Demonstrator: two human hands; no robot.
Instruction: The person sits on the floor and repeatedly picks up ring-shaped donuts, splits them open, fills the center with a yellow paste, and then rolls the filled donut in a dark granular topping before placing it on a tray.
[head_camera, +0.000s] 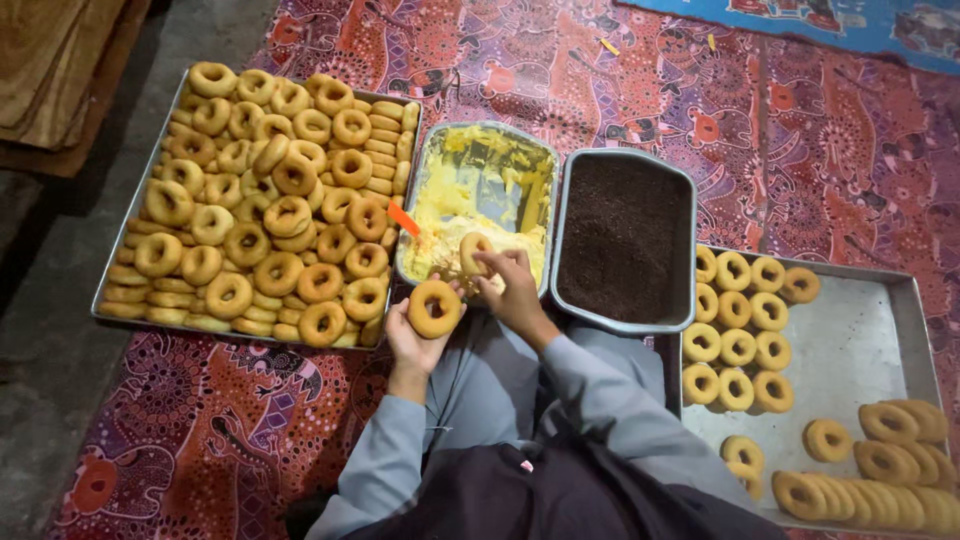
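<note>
Nearest the lap, the left hand cups a plain doughnut from below, fingers closed round its rim. Just beyond, the right hand pinches a second doughnut by its edge against the yellow cream in its tray. Both look light, soft and easily dented, best gripped at the rim.

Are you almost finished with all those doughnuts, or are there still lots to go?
Some look done: rows of ring doughnuts sit on the metal tray on the right. In hand: the left hand holds one plain doughnut, while the right hand presses another doughnut into the tin of yellow cream. Lots left: the big tray on the left is piled high. The pan of dark sprinkles is full.
</note>
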